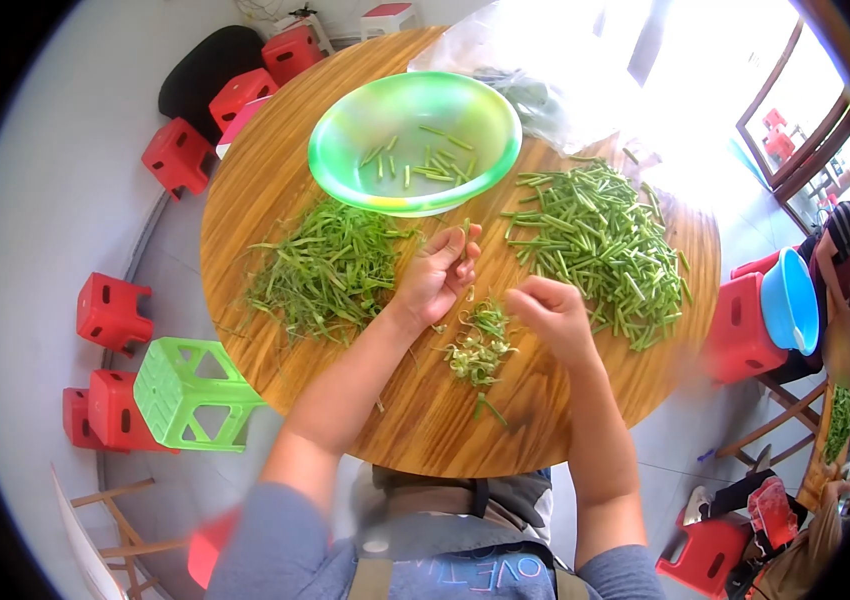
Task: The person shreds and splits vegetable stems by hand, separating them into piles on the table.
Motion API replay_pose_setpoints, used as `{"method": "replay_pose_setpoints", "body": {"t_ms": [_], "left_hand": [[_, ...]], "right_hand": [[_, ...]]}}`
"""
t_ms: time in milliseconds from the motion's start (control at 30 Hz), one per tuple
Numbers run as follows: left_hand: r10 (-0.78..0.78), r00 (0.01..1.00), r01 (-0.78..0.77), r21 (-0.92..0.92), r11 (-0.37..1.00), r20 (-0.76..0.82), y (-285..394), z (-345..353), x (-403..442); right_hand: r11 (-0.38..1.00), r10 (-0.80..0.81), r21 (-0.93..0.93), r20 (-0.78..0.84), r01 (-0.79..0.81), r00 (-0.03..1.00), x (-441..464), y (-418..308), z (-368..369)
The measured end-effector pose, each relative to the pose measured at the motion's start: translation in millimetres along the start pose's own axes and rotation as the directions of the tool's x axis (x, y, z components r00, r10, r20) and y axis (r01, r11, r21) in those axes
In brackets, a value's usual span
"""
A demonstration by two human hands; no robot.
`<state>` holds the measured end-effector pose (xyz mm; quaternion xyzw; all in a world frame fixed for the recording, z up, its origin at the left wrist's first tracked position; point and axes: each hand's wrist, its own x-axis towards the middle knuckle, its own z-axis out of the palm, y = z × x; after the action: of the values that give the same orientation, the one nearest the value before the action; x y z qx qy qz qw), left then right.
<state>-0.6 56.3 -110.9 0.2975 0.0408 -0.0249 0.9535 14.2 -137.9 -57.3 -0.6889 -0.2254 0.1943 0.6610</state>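
My left hand (433, 278) is closed in a pinch above the round wooden table, with the tip of a short green stem (466, 228) showing at its fingertips. To its right my right hand (553, 312) is curled closed, and what it may hold is hidden. Between and below the hands lies a small pile of pale, curly trimmings (480, 352). A heap of thin leafy greens (330, 268) is left of my left hand. Beyond my right hand spreads a large heap of cut green stems (600, 240).
A green-rimmed plastic basin (323, 172) with several stem pieces stands at the table's (395, 430) far side, beside a clear plastic bag (545, 95). Red stools (113, 310) and a green stool (180, 395) are at left. At right are a blue basin (790, 300) and other people.
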Motion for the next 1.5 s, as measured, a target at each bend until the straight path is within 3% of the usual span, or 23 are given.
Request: {"method": "replay_pose_setpoints", "body": {"t_ms": [33, 133, 200, 233, 267, 300, 367, 500, 767, 933, 1033, 1200, 1300, 1400, 1500], "left_hand": [[0.027, 0.999, -0.024, 0.062, 0.998, -0.044, 0.5, -0.1, -0.6], [0.075, 0.992, -0.052, 0.212, 0.976, -0.101, -5.9, 6.7, -1.3], [0.096, 0.993, -0.073, 0.267, 0.961, -0.074, -4.6, 7.0, -2.6], [0.087, 0.993, -0.063, 0.272, 0.960, -0.079, -4.8, 6.4, -1.6], [0.087, 0.992, -0.058, 0.281, 0.958, -0.094, -4.7, 5.9, -1.8], [0.131, 0.988, -0.091, 0.370, 0.925, -0.085, -6.5, 6.0, -1.5], [0.176, 0.982, -0.128, 0.446, 0.886, -0.068, -7.5, 7.1, -1.4], [0.173, 0.983, -0.132, 0.438, 0.889, -0.056, -6.0, 8.7, -3.5], [0.175, 0.985, -0.150, 0.468, 0.871, -0.009, -8.8, 0.4, 0.9], [0.140, 0.989, -0.102, 0.461, 0.882, -0.048, -7.8, -0.6, 2.1], [0.048, 0.997, -0.032, 0.261, 0.965, -0.058, -3.7, 3.5, -0.1], [0.051, 0.998, -0.042, 0.276, 0.960, -0.026, -7.1, -8.5, 7.2], [0.041, 0.999, -0.037, 0.240, 0.970, -0.013, -6.2, -5.3, 4.0], [0.034, 0.999, -0.028, 0.232, 0.972, -0.021, -5.0, -1.5, 2.8], [0.046, 0.999, -0.038, 0.254, 0.966, -0.022, -5.2, 3.6, 3.2]], "right_hand": [[0.998, -0.014, -0.054, -0.012, 0.013, 1.000, 1.6, 8.4, 3.7], [0.897, -0.320, -0.301, 0.062, 0.323, 0.945, 4.9, 21.0, 4.2], [0.867, -0.363, -0.343, 0.065, 0.363, 0.929, 6.6, 27.5, 5.1], [0.868, -0.175, -0.456, 0.092, 0.197, 0.980, 5.4, 20.6, 1.9], [0.860, -0.177, -0.468, 0.098, 0.202, 0.979, 7.2, 23.7, 1.4], [0.835, -0.437, -0.374, -0.004, 0.404, 0.899, 10.6, 37.3, 5.7], [0.866, -0.410, -0.328, -0.035, 0.377, 0.912, 8.4, 22.9, 2.6], [0.853, -0.483, -0.300, -0.141, 0.428, 0.864, 11.0, 24.6, -2.0], [0.906, -0.424, -0.151, -0.291, 0.396, 0.858, 12.1, 22.1, -0.1], [0.919, -0.392, -0.088, -0.297, 0.384, 0.871, 14.5, 27.2, 0.2], [0.923, -0.381, -0.073, -0.292, 0.377, 0.877, 14.2, 26.7, 0.9], [0.937, -0.345, -0.038, -0.273, 0.348, 0.898, 11.5, 23.1, 1.8], [0.898, -0.441, -0.166, -0.301, 0.408, 0.846, 11.6, 24.9, 3.6], [0.913, -0.408, -0.123, -0.211, 0.390, 0.888, 13.8, 36.8, -1.7], [0.853, -0.518, -0.231, -0.250, 0.469, 0.818, 13.9, 35.1, 0.4]]}}
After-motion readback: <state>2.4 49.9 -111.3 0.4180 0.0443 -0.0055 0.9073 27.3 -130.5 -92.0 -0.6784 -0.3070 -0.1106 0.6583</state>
